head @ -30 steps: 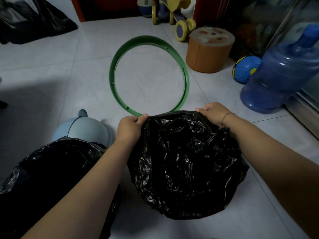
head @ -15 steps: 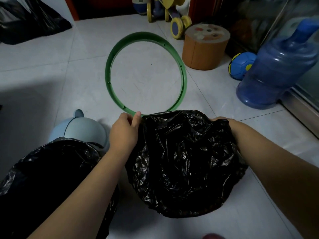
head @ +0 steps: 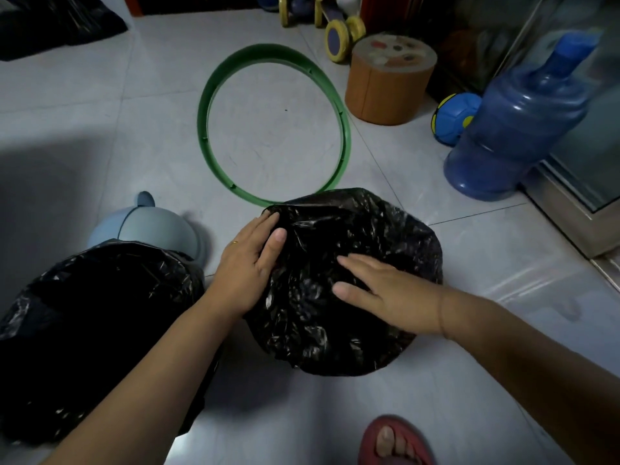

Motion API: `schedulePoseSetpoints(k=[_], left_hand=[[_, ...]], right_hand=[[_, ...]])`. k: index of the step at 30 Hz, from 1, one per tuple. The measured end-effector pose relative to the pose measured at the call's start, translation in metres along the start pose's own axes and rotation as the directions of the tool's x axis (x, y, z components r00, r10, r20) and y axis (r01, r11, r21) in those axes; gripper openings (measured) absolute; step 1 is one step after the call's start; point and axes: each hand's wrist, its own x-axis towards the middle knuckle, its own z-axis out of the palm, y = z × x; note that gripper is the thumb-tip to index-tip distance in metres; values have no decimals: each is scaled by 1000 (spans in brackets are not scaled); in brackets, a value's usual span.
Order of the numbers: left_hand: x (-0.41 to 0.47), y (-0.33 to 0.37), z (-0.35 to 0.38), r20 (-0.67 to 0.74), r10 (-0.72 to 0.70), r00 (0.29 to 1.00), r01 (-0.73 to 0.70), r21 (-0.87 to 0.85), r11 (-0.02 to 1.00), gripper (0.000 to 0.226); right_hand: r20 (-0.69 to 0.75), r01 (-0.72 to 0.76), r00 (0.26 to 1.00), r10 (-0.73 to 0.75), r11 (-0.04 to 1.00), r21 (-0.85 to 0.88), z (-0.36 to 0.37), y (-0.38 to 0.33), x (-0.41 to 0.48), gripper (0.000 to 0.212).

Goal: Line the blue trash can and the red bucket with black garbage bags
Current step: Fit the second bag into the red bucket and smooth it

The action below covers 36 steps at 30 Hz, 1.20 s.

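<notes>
Left hand (head: 250, 263) and right hand (head: 385, 290) both flat, fingers open — pressing down on the black garbage bag (head: 352, 313). Green ring (head: 203, 129) lies on the floor just beyond the hands.

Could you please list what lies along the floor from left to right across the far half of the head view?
Black bag heap → green ring → orange cylindrical stool → blue and yellow ball → blue water jug.
</notes>
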Motion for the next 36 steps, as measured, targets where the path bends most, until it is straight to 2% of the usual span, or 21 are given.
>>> schedulePoseSetpoints(k=[2,4,6,8,10,11,13,15,18,20,21,23,25,26,30,32,35,36], left_hand=[[1,-1,-1,7,-6,1000,6,-5,1000,68],[1,-3,-2,10,-6,1000,7,-20,1000,68],[1,-5,-2,10,4,1000,-4,-19,1000,69],[2,-7,-2,9,12,1000,-12,-12,1000,69],[2,-7,-2,15,9,1000,-9,-9,1000,69],[2,-8,-1,18,7,1000,-7,-13,1000,69],[2,-8,-1,20,5,1000,-4,-29,1000,70],[2,-9,-2,16,5,1000,-4,-39,999,71],[3,-10,-2,20,12,1000,-11,-49,999,68],[3,-10,-2,22,25,999,-24,-61,998,65],[3,-10,-2,20,30,999,-28,-71,997,64],[3,-10,-2,16,33,999,-31,-83,996,63],[2,-10,-4,33,26,999,-24,-62,998,68],[1,-10,-4,45,22,999,-20,-47,999,70],[-3,-6,-7,77,15,997,-9,-80,997,58],[-4,-7,-8,91,1,996,9,-108,994,58],[-6,-13,-8,82,-3,997,13,-124,992,86],[-7,-15,-8,75,-5,997,14,-126,992,91]], right_hand=[[108,-143,983,151,987,-78,-2,10,32,91],[183,-215,952,245,962,-169,-3,17,62,85],[231,-252,925,300,943,-217,2,22,82,83],[250,-259,902,351,905,-337,12,24,88,77],[273,-244,872,406,845,-476,21,22,87,64],[267,-244,872,411,837,-490,22,19,87,58],[229,-238,905,359,873,-426,14,10,84,54],[152,-171,963,224,939,-299,-3,5,74,57],[29,-6,1000,12,981,-195,-29,-4,48,54],[-67,168,982,-174,982,-84,-34,-14,25,55],[-56,272,961,-272,962,-9,-33,-22,16,60],[105,364,923,-371,928,78,-21,-32,14,68],[324,279,898,-298,955,106,-6,-37,26,78],[389,206,890,-238,971,123,0,-36,34,82],[455,-27,888,-69,979,201,9,-27,72,76],[460,-13,887,-43,993,116,11,-22,85,74],[582,97,808,-87,995,15,11,-15,91,72],[585,122,803,-109,992,18,5,-14,91,72]])
